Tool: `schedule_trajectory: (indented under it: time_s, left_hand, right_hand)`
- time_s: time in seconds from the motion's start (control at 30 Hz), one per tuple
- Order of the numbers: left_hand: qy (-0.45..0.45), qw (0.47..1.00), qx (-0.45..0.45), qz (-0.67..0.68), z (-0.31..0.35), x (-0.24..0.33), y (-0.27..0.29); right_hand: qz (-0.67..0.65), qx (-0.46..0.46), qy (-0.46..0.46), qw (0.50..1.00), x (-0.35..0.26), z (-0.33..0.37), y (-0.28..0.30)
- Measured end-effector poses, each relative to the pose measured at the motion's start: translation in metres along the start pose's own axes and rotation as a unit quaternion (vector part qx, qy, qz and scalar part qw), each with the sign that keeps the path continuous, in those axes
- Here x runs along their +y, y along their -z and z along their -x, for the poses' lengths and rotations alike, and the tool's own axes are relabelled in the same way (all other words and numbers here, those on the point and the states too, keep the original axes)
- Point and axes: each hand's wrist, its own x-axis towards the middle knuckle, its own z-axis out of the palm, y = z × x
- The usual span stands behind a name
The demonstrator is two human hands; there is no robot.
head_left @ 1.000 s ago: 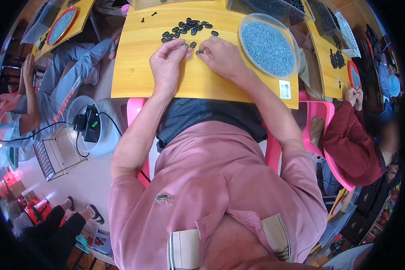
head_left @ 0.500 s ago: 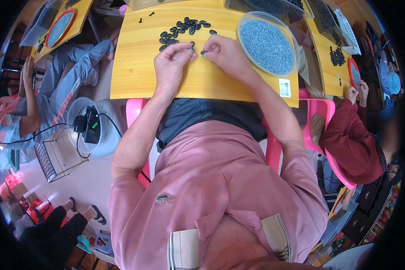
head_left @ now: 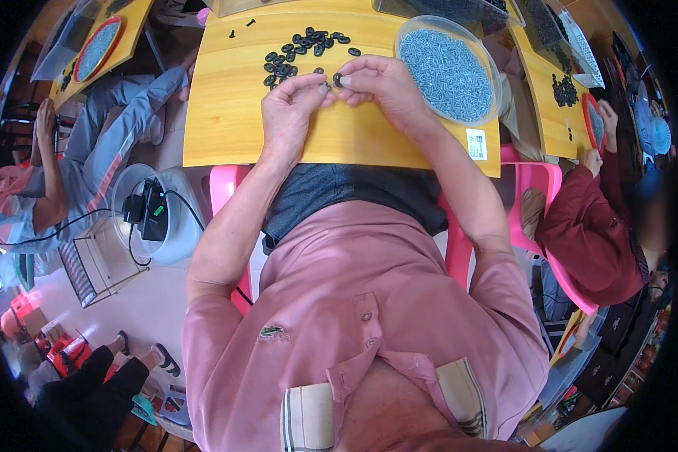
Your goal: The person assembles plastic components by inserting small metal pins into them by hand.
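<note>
My right hand pinches a small black oval plastic piece between thumb and fingertips, its ring-like face showing. Close beside it, my left hand is closed in a pinch; what its fingertips hold is too small to make out. Another black piece lies just beyond the left fingers. Past my hands, a loose pile of black oval pieces spreads over the yellow table. To the right of my right hand stands a round clear tub full of small silvery screws.
Two small black parts lie at the table's far left. A clear bin stands at the far edge, and a white label is stuck near the right corner. People sit at neighbouring tables left and right, with red-rimmed trays.
My right hand has shifted a little left, and its black piece has turned to show its face beside my left fingertips. The left hand has barely moved.
</note>
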Motion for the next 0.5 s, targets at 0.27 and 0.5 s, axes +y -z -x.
schedule_trajectory:
  time_s: [0.27, 0.5]
  left_hand:
    - [-0.005, 1.000, 0.009, -0.018, -0.001, -0.001, 0.000]
    - [-0.002, 1.000, 0.003, -0.027, -0.002, -0.005, 0.002]
  right_hand:
    - [0.079, 0.017, 0.052, 0.995, 0.006, -0.003, 0.000]
    - [0.116, 0.031, 0.080, 0.990, 0.007, -0.001, -0.004]
